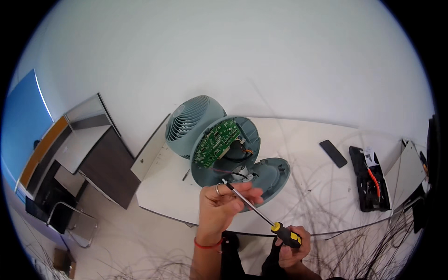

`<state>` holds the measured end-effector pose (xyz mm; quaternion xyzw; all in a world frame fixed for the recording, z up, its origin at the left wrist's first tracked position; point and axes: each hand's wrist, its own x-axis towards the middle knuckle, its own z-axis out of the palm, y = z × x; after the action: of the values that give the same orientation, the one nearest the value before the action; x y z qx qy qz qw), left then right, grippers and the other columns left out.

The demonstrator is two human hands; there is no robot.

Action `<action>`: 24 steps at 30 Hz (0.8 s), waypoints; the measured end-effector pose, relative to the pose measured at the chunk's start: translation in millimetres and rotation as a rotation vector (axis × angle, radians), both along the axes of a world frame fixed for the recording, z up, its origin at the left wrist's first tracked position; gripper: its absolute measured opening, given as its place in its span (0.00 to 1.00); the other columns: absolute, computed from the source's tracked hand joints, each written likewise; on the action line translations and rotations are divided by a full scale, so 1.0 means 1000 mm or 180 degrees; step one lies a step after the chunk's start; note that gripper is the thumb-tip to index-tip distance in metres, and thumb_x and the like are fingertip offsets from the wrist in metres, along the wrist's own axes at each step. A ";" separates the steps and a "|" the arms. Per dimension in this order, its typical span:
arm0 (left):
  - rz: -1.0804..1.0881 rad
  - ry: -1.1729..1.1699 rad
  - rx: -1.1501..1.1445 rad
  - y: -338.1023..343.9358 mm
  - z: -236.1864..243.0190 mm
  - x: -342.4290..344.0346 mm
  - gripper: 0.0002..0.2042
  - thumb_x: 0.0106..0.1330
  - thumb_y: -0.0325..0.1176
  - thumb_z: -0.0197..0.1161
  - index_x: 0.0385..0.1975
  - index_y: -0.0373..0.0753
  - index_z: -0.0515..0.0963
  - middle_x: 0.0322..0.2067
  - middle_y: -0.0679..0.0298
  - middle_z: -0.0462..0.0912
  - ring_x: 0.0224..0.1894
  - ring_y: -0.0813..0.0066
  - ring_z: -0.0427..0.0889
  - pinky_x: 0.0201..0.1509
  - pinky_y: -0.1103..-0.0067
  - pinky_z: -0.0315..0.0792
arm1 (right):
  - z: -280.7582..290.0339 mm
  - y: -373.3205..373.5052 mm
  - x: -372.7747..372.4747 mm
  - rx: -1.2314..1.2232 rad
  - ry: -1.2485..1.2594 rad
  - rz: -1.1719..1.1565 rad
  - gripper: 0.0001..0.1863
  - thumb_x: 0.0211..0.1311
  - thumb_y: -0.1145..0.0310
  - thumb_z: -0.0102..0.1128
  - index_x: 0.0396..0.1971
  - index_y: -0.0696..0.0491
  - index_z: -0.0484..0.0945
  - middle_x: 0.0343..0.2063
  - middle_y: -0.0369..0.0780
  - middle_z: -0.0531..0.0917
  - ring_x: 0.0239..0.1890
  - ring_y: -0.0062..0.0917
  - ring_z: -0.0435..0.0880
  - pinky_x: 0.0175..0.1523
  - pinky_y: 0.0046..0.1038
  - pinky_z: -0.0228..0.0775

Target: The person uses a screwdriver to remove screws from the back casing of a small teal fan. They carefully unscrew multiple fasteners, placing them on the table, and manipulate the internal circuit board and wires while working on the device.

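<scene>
My right hand (298,247) is wrapped round the black and yellow handle of a screwdriver (263,218). Its metal shaft slants up and left, across my left hand (219,207), whose thumb and fingers close about it near the dark tip. A small bright bit shows at the tip, too small to name. Just beyond my hands stands the opened grey-green base of a fan (199,175), tilted up, with a green circuit board (217,143) and several wires exposed. A rounded grey-green cover (275,175) lies against it, to the right. Part of it is hidden behind my left hand.
The fan's round grilled head (191,121) rests at the back left of the white table (303,196). A black phone (333,154) lies to the right, beside an open black tool case (366,186) holding an orange-red flexible shaft. Further left stands a desk (105,158) with a chair (70,219).
</scene>
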<state>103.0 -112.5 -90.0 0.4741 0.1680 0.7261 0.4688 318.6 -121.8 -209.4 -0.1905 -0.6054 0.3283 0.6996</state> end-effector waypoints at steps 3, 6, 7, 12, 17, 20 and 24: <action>0.0681 0.0963 -0.0585 -0.012 0.018 -0.017 0.29 0.54 0.17 0.72 0.60 0.33 0.77 0.47 0.49 0.86 0.43 0.68 0.88 0.36 0.81 0.79 | 0.009 0.025 -0.005 0.0671 -0.0249 -0.0449 0.27 0.58 0.64 0.68 0.53 0.65 0.72 0.33 0.44 0.79 0.26 0.27 0.77 0.34 0.29 0.71; 0.2323 0.1504 -0.0518 -0.005 0.003 -0.041 0.28 0.53 0.19 0.74 0.58 0.35 0.79 0.43 0.55 0.87 0.40 0.76 0.86 0.30 0.85 0.74 | 0.029 0.053 -0.005 0.1414 -0.0769 -0.1101 0.28 0.55 0.61 0.68 0.51 0.62 0.74 0.31 0.42 0.77 0.25 0.29 0.72 0.31 0.30 0.66; 0.3065 0.1635 -0.0345 0.006 0.000 -0.049 0.27 0.53 0.21 0.75 0.56 0.36 0.80 0.42 0.58 0.87 0.38 0.79 0.84 0.28 0.87 0.72 | 0.032 0.058 -0.005 0.1410 -0.0807 -0.1196 0.27 0.55 0.61 0.68 0.50 0.62 0.75 0.30 0.42 0.77 0.25 0.29 0.71 0.31 0.31 0.66; 0.4772 0.3038 0.0518 0.052 -0.001 -0.082 0.27 0.49 0.23 0.75 0.53 0.42 0.81 0.51 0.63 0.81 0.53 0.59 0.76 0.58 0.69 0.69 | 0.049 0.077 -0.008 0.1500 -0.1080 -0.1708 0.24 0.51 0.59 0.68 0.43 0.60 0.79 0.24 0.39 0.76 0.26 0.29 0.69 0.33 0.32 0.65; 0.4365 0.2573 0.0450 0.077 -0.020 -0.088 0.27 0.52 0.22 0.72 0.55 0.44 0.80 0.51 0.62 0.82 0.53 0.59 0.78 0.60 0.67 0.68 | 0.060 0.084 -0.017 0.1533 -0.1350 -0.1691 0.21 0.47 0.59 0.68 0.38 0.57 0.81 0.21 0.37 0.75 0.26 0.30 0.70 0.34 0.32 0.64; 0.4289 0.2351 0.0307 0.083 -0.029 -0.085 0.27 0.54 0.20 0.70 0.57 0.45 0.80 0.48 0.61 0.83 0.49 0.60 0.80 0.57 0.69 0.71 | 0.072 0.085 -0.027 0.1592 -0.1567 -0.1722 0.19 0.44 0.59 0.67 0.34 0.55 0.81 0.20 0.35 0.76 0.26 0.29 0.71 0.35 0.34 0.65; 0.4091 0.2288 0.0256 0.082 -0.031 -0.083 0.26 0.59 0.16 0.66 0.60 0.38 0.78 0.51 0.57 0.84 0.52 0.67 0.82 0.59 0.76 0.73 | 0.076 0.088 -0.032 0.1696 -0.1715 -0.1706 0.19 0.42 0.58 0.67 0.34 0.55 0.81 0.20 0.35 0.76 0.26 0.30 0.71 0.35 0.35 0.66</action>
<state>19.5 -30.6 -121.2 0.5076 0.5291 0.6630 -0.1509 286.6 -34.0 -133.2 -0.2325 -0.7582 -0.0923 0.6021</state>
